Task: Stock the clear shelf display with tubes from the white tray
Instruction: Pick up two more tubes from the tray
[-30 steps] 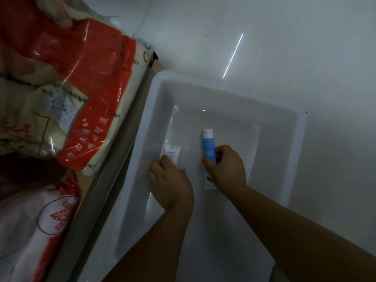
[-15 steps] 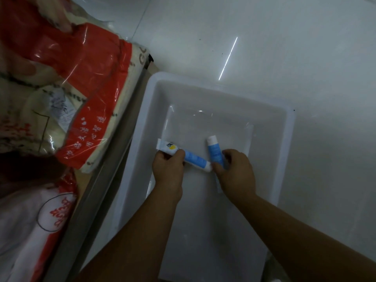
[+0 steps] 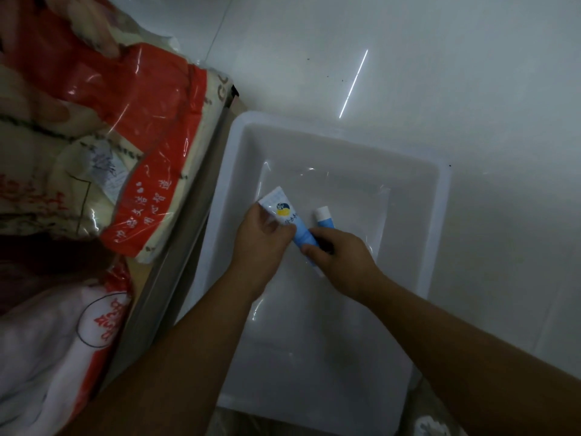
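A white tray (image 3: 440,215) lies on the pale floor below me, with both my hands inside it. My left hand (image 3: 261,237) grips a blue and white tube (image 3: 287,215) with a round yellow and blue logo, its flat crimped end pointing up and left. My right hand (image 3: 341,258) is closed around a second blue tube (image 3: 323,217), whose white cap sticks out above the fingers. My right thumb lies against the lower end of the first tube. The clear shelf display is not in view.
Large red and cream plastic sacks (image 3: 103,146) are piled on the left, on a low platform with a grey metal edge (image 3: 185,259) beside the tray. Glossy white floor tiles (image 3: 408,73) spread above and right of the tray.
One second ago both tubes lay on the tray floor under my hands. Both hands have since closed on a tube and raised it. The left tube has swung round, showing its logo.
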Demonstrator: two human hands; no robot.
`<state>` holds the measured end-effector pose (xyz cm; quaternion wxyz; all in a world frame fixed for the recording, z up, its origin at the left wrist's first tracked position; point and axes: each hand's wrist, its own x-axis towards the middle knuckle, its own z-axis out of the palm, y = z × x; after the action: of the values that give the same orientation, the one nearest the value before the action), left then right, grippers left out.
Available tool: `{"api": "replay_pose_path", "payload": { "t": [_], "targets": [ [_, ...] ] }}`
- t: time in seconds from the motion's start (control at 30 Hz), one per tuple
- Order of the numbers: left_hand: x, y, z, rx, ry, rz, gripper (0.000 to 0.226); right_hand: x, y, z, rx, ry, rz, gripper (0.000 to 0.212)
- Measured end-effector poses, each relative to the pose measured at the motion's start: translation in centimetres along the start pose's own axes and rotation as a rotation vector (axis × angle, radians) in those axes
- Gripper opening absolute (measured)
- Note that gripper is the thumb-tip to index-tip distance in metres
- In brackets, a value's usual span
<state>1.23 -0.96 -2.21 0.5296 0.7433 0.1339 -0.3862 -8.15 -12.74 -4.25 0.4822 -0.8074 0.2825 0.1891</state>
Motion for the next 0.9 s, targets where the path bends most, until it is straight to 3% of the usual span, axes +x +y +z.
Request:
{"api": "replay_pose_path", "payload": {
  "t": [0.1, 0.17, 0.3, 0.37, 0.47, 0.6, 0.77, 0.9],
  "targets": [
    [0.1, 1.6, -0.9, 0.589, 0.085, 0.374, 0.073, -0.2, 0.1, -0.7, -0.12, 0.036, -0.031, 0.033],
    [0.6, 2.8, -1.6, 0.967, -0.014, 0.568, 0.072, -0.1, 0.3, -1.4, -0.228, 0.027, -0.089, 0.029],
    [1.9, 4.5, -1.7, 1.284, -0.339, 0.459, 0.07, 0.6, 0.5, -2.8, -0.363, 0.018, -0.23, 0.03],
    [2.3, 4.8, -1.2, 1.373, -0.444, 0.393, 0.057, 1.1, 0.1, -3.7, -0.423, -0.009, -0.308, 0.032],
    [2.6, 4.6, -1.1, 1.342, -0.529, 0.341, 0.037, 2.2, -0.8, -5.2, -0.526, -0.086, -0.417, 0.037],
    [2.8, 3.4, -1.8, 1.105, -0.534, 0.249, 0.031, 3.5, -1.4, -6.5, -0.592, -0.169, -0.45, 0.047],
    [1.9, 0.0, -3.3, 0.733, -0.33, 0.088, 0.013, 3.4, 0.9, -6.8, -0.27, 0.122, -0.123, 0.055],
    [0.8, -3.0, -3.7, 0.514, -0.163, -0.038, 0.008, 1.9, 2.6, -5.0, -0.194, 0.089, 0.132, 0.05]
  ]
}}
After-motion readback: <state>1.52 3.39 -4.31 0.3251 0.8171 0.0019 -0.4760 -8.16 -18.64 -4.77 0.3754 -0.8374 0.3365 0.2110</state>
